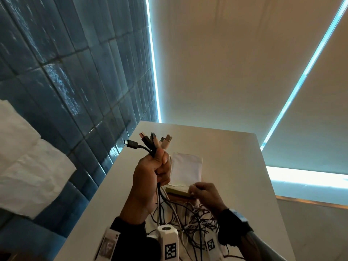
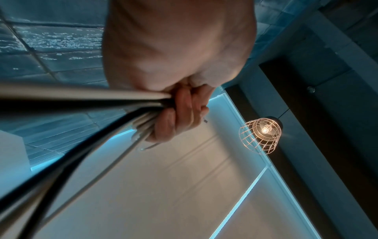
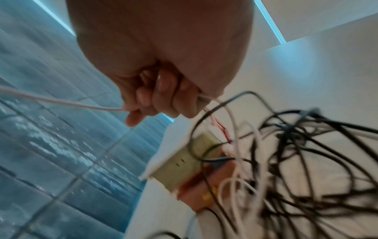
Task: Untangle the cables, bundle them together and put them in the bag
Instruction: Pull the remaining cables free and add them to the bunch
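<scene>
My left hand [image 1: 154,170] is raised above the table and grips a bunch of black and white cables [image 1: 160,200], its fingers [image 2: 180,116] curled round them. Several plug ends [image 1: 150,141] fan out above the fist. The cables hang down into a tangle [image 1: 195,221] on the table. My right hand [image 1: 203,191] is lower and to the right, and its fingers [image 3: 159,97] pinch a thin white cable [image 3: 61,101]. A white cloth bag [image 1: 185,170] lies flat on the table behind the hands.
The white table [image 1: 235,157] stands against a blue tiled wall [image 1: 66,81] on the left. A green and orange block [image 3: 184,163] lies under the bag's near edge. A wire-cage lamp [image 2: 261,134] hangs overhead. Window blinds fill the background.
</scene>
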A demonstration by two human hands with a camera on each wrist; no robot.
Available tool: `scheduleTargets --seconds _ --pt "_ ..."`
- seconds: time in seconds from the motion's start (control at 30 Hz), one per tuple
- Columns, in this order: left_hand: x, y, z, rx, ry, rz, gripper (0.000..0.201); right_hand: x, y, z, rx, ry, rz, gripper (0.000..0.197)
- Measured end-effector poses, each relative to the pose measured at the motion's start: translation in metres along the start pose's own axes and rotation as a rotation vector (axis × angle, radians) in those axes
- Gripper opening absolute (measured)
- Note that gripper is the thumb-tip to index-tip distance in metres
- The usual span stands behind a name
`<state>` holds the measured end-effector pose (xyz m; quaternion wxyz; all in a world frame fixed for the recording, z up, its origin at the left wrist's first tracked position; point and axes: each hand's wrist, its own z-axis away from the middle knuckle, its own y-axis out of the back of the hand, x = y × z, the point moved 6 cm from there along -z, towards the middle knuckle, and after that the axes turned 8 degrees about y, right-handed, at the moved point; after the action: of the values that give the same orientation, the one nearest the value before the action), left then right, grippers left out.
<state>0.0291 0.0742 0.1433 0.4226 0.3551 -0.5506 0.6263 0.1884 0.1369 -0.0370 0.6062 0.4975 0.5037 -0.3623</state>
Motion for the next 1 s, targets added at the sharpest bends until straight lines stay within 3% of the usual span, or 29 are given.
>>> scheduleTargets --seconds 0.1,0.17,0.27,0.4,0.6,0.8,1.0 --pt "-0.007 0.004 -0.005 0.066 0.049 -0.049 0.034 -0.031 0.025 -0.01 0.185 0.008 -0.183 0.021" --pt "-0.014 0.008 -0.009 0.134 0.077 -0.091 0.036 -0.065 0.035 -0.013 0.2 0.071 -0.359 0.016" --pt "-0.022 0.008 -0.011 0.187 0.109 -0.156 0.033 -0.116 0.035 -0.006 0.066 0.232 -0.476 0.016" --pt "-0.025 0.003 -0.012 0.186 0.129 -0.122 0.033 -0.153 0.022 0.018 -0.121 0.361 -0.463 0.017" --pt "-0.016 -0.012 -0.007 0.023 0.095 0.317 0.037 -0.134 0.013 0.029 -0.209 0.344 -0.289 0.021" --pt "-0.018 -0.017 -0.007 0.018 -0.03 0.17 0.033 -0.089 -0.002 0.016 -0.229 0.259 -0.21 0.027" --pt "-0.02 -0.009 -0.003 0.054 -0.053 0.119 0.033 -0.037 -0.015 0.004 -0.232 0.126 -0.204 0.026"
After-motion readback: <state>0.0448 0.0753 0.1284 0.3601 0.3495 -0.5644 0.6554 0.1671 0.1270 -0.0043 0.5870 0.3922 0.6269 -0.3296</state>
